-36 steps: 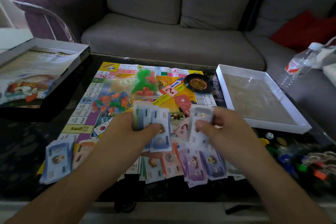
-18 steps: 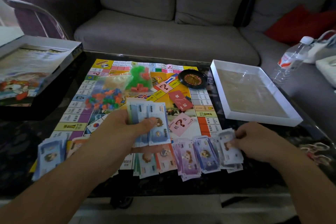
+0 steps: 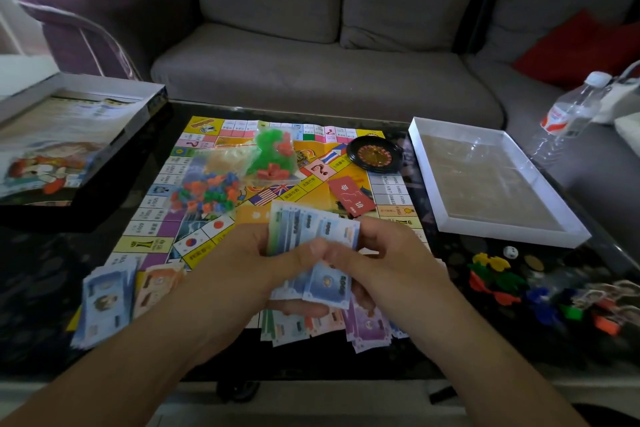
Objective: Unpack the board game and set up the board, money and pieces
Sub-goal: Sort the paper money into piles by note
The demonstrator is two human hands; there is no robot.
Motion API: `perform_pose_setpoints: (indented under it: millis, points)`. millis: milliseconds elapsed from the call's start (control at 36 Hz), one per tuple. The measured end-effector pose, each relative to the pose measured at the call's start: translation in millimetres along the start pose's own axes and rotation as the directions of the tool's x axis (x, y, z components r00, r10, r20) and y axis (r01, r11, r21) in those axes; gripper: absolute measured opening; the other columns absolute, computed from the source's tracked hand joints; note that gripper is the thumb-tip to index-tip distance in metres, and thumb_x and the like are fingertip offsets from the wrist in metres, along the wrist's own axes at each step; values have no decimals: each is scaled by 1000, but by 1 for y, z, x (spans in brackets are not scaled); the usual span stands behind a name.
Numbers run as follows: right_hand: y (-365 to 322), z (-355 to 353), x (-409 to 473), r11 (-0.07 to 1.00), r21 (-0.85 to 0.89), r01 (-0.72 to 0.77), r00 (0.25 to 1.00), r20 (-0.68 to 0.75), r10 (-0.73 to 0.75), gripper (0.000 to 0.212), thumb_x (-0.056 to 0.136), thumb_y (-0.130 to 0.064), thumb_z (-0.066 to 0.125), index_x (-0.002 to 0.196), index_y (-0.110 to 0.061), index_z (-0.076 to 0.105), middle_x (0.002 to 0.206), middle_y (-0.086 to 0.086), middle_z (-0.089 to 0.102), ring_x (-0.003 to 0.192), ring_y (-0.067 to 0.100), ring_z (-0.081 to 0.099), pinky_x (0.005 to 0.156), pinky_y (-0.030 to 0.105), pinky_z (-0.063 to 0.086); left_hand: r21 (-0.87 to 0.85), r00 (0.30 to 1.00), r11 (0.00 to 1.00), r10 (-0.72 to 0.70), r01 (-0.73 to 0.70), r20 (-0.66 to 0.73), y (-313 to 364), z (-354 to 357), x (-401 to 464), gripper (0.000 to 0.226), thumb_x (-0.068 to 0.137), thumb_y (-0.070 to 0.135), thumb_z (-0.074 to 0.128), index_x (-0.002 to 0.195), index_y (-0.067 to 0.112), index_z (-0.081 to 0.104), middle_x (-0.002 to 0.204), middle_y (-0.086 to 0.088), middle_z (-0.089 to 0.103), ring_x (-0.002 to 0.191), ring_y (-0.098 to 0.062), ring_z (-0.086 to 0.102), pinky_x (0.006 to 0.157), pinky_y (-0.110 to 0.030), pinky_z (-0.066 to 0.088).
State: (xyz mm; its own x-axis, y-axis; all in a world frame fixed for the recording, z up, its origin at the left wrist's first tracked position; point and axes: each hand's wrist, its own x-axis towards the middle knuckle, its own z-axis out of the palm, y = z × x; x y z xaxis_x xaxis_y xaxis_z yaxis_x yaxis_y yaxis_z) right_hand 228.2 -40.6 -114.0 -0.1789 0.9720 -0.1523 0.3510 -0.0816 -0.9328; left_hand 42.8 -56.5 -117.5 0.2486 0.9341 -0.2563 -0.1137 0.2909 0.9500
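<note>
Left hand (image 3: 242,263) grips my fanned notes (image 3: 311,236) while my right hand (image 3: 384,253) pinches the top one, which I should peel off singly toward its matching pile along the worktop's near edge.

Paper banknotes (image 3: 313,239), a glossy printed board (image 3: 391,199), clear plastic bags (image 3: 273,156), a matt cloth sofa (image 3: 311,73) and a seemingly glass-topped table (image 3: 86,253) are seen.
</note>
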Motion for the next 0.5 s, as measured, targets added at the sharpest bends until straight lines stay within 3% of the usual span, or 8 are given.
perform_pose_setpoints:
  millis: [83, 167, 306, 389, 500]
  points:
    - [0, -1, 3, 1000, -3, -12, 998, -61, 12, 6, 97, -24, 74, 97, -28, 78, 90, -4, 77, 54, -2, 62, 54, 17, 47, -88, 999, 995, -39, 36, -29, 2, -5, -2, 24, 98, 18, 59, 113, 7, 75, 105, -17, 79, 95, -36, 78, 76, -50, 65]
    - [-2, -1, 4, 1000, -8, -10, 997, -71, 10, 6, 96, -27, 74, 99, -30, 79, 91, -4, 77, 55, -3, 62, 55, 18, 48, 9, 999, 1000, 13, -13, -32, 1, -11, -3, 22, 99, 12, 60, 116, 9, 75, 106, -15, 79, 96, -37, 77, 78, -57, 64]
    - [-5, 7, -2, 997, 72, 34, 999, 0, -35, 16, 99, -16, 71, 101, -29, 79, 81, -11, 78, 54, -2, 64, 50, 11, 46, 107, 992, 992, 75, -64, -106, -1, -12, -3, 14, 90, 11, 73, 102, 13, 80, 96, -10, 81, 85, -33, 79, 67, -52, 66]
    - [-5, 8, -2, 995, 85, 44, 999, -35, -42, 17, 98, -14, 71, 106, -26, 81, 87, -9, 80, 55, -3, 65, 50, 11, 47, 107, 993, 992, 77, -67, -90, 1, -12, -5, 15, 94, 21, 70, 101, 14, 81, 96, -12, 81, 83, -35, 79, 72, -52, 66]
    - [-4, 4, 0, 995, 94, 28, 997, -77, -20, 14, 98, -13, 71, 102, -23, 81, 89, -5, 81, 53, -1, 64, 50, 13, 47, 11, 998, 1000, 18, -17, -68, 5, -17, -6, 26, 100, 21, 61, 100, 0, 76, 98, -17, 80, 83, -39, 78, 77, -53, 65]
